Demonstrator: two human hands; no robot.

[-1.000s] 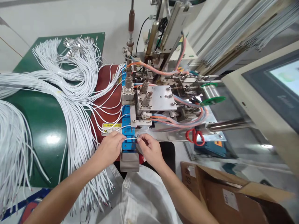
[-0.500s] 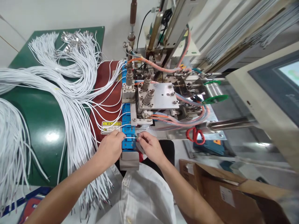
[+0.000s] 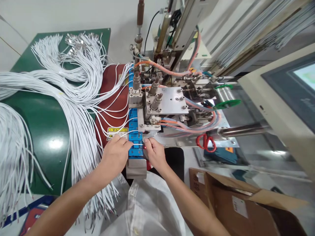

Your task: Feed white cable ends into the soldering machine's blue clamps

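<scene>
A white cable point(image 3: 137, 144) lies across one of the blue fixture blocks point(image 3: 136, 152) at the near end of the machine's track. My left hand point(image 3: 117, 149) is closed on this cable just left of the block. At the block's right edge, my right hand point(image 3: 154, 153) pinches the cable's end, and its fingertips hide most of the tip. Other white cables run from the large bundle point(image 3: 76, 131) on the left over a red-brown surface point(image 3: 112, 113) into the blocks farther along. A yellow warning label point(image 3: 117, 133) sits just behind my left hand.
The machine's metal plate point(image 3: 169, 101) and hoses stand beyond my hands. A solder-like wire spool point(image 3: 225, 97) and red-handled scissors point(image 3: 205, 143) are to the right. A screen point(image 3: 295, 78) juts in at far right, above a cardboard box point(image 3: 236, 200). A green table point(image 3: 54, 131) carries the cable bundles.
My right hand has turned slightly, its fingers curling more closely over the cable's end. My left hand has shifted a little to the left and keeps its hold.
</scene>
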